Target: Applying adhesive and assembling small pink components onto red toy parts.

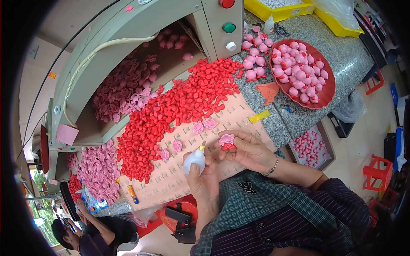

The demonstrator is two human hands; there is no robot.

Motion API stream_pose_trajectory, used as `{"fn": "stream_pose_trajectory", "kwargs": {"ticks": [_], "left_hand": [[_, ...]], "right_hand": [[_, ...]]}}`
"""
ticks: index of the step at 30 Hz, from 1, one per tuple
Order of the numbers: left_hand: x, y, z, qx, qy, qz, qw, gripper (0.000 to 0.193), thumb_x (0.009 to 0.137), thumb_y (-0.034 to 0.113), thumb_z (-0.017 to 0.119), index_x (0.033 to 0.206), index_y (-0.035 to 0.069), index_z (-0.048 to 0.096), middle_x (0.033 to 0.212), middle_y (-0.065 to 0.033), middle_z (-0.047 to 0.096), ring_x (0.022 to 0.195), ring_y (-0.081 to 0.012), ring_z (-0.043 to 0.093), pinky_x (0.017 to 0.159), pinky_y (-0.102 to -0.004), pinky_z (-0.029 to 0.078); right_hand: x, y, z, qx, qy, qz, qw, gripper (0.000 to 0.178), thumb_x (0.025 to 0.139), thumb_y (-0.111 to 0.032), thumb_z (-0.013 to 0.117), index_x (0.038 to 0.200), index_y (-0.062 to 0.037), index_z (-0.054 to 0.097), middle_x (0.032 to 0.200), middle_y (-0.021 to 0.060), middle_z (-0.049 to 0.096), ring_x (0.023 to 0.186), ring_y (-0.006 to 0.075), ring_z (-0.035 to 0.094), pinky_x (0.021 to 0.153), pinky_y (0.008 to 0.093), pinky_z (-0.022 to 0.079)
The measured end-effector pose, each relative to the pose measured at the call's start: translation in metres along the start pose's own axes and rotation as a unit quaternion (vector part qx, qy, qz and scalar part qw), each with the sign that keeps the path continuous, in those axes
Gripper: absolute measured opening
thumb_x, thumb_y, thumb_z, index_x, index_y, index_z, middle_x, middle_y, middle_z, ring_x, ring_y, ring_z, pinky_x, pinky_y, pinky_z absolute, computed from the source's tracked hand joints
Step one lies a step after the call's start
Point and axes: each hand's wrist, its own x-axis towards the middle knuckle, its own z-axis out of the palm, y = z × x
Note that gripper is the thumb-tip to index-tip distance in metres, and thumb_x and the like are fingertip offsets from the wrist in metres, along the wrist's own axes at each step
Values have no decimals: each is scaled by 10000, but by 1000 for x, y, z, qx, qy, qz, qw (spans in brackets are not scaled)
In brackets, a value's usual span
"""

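Note:
My left hand (205, 181) is closed around a small white squeeze bottle (194, 162) with a yellow collar and thin nozzle, which points up and slightly right. Close beside the nozzle, my right hand (253, 154) pinches a pink shell-shaped piece (226, 139). A red plastic piece (228, 147) sits against its lower side; whether they are joined I cannot tell. Beneath both hands lies a pale pink mat (222, 115) with rows of short slits. Several loose pink shells (177, 146) rest on it, left of and beyond the bottle.
Heaped red pieces (171, 115) border the mat's far side, before a grey machine housing (115, 32) holding pink parts. More pink shells (100, 168) lie left. A red bowl (329, 85) of pink figures stands right, near a box (331, 155). Another person (92, 232) is at lower left.

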Motion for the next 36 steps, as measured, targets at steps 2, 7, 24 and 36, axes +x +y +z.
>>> {"fn": "stream_pose_trajectory", "kwargs": {"ticks": [2, 7, 24, 36], "left_hand": [[-1, -2, -4, 2, 0, -4, 1000, 421, 875, 204, 712, 1217, 23, 544, 1136, -133, 610, 898, -187, 586, 693, -252, 451], [-3, -2, 11, 30, 11, 99, 995, 436, 909, 299, 689, 1210, 15, 551, 1048, -146, 649, 854, -215, 603, 713, -296, 481], [-12, 4, 24, 291, 63, 311, 902, 415, 925, 309, 671, 1046, -21, 451, 936, -237, 614, 821, -301, 642, 756, -419, 552], [-14, 0, 28, 325, 81, 307, 891, 307, 930, 177, 617, 1044, -42, 435, 947, -267, 607, 875, -327, 638, 814, -454, 547]], "right_hand": [[0, 0, 2, 10, -13, 1, 1000, 387, 1047, -176, 455, 1399, -14, 457, 1235, 165, 612, 1038, 235, 632, 955, 387, 499], [0, 4, 6, 6, -3, 23, 1000, 402, 1049, -186, 448, 1408, -7, 445, 1263, 162, 596, 1082, 243, 618, 949, 399, 504], [1, 6, 19, -49, -28, 36, 998, 422, 1049, -190, 441, 1410, 28, 420, 1271, 180, 593, 1157, 307, 610, 1004, 453, 499], [-1, 5, 22, -50, -28, 33, 998, 411, 1044, -178, 457, 1398, 30, 439, 1264, 161, 596, 1153, 294, 616, 1001, 433, 505]]}}
